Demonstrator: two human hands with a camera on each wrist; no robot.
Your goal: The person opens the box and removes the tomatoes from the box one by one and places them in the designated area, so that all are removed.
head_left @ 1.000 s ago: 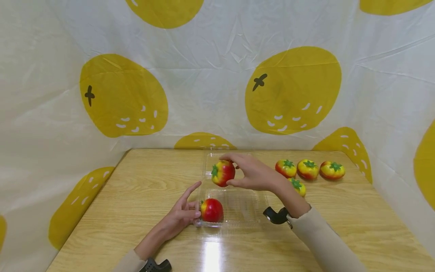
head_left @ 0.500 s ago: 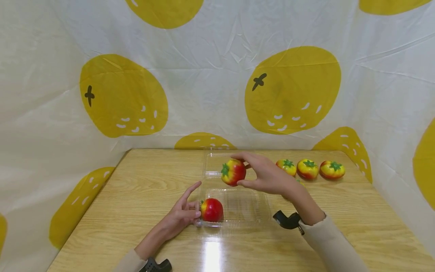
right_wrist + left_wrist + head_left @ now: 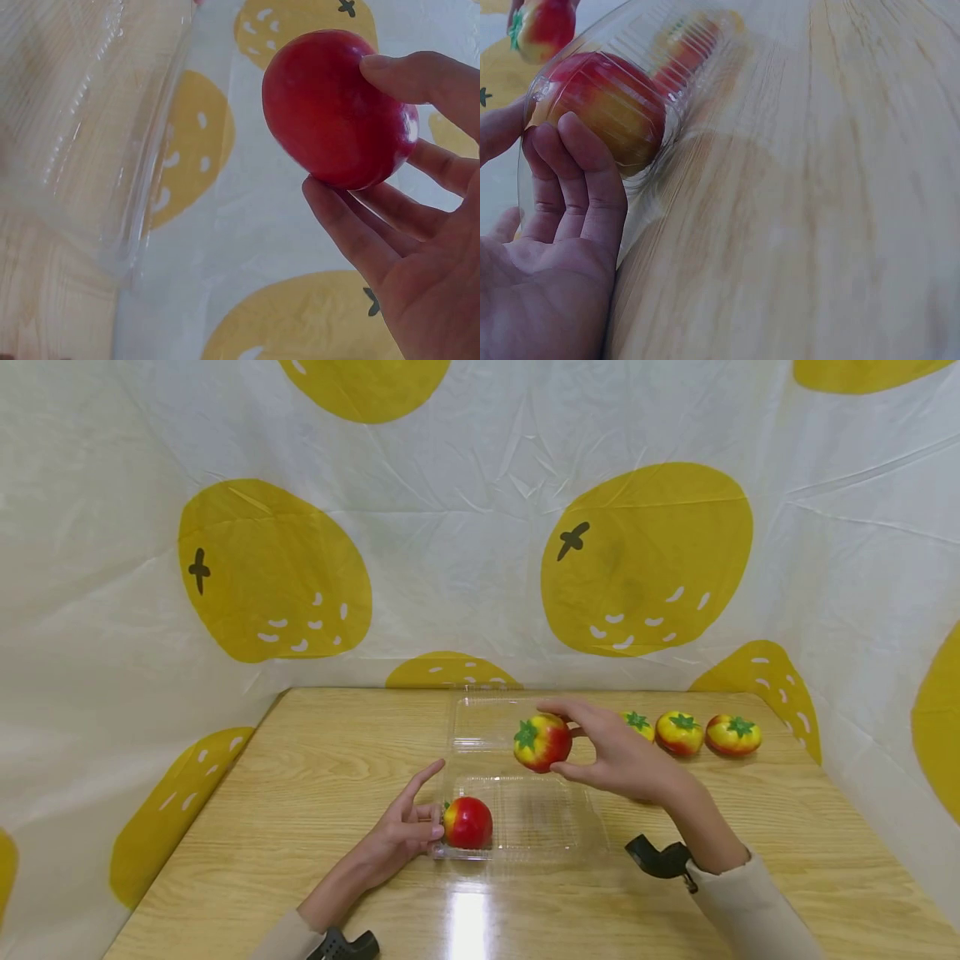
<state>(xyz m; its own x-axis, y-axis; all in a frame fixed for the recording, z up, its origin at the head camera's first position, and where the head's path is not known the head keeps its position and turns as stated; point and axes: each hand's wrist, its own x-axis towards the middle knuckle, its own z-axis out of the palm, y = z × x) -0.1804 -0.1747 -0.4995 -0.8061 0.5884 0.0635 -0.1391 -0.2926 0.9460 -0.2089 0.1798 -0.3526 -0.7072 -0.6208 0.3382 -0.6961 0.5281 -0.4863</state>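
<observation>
My right hand [image 3: 626, 760] holds a red and yellow toy tomato [image 3: 542, 743] with a green leafy top. Thumb and fingertips grip it above the clear plastic clamshell container [image 3: 543, 818]; the right wrist view shows the smooth red underside of this tomato [image 3: 330, 112]. Another toy tomato [image 3: 468, 823] lies in the container's near left corner. There my left hand [image 3: 401, 831] pinches the container's left wall between thumb and fingers, its index finger extended. In the left wrist view, curled fingers [image 3: 589, 157] press the clear wall outside the tomato [image 3: 607, 112].
Behind the container's base its clear lid [image 3: 487, 722] lies folded open. Several more toy tomatoes stand at the right back, among them one at the far right [image 3: 733, 736]; my right hand partly covers the nearest ones. A fruit-print cloth [image 3: 450, 568] hangs behind the wooden table [image 3: 337, 735].
My right hand has moved steadily right with the toy tomato in its grip, from the container's left side to its right part. The left hand has stayed in place.
</observation>
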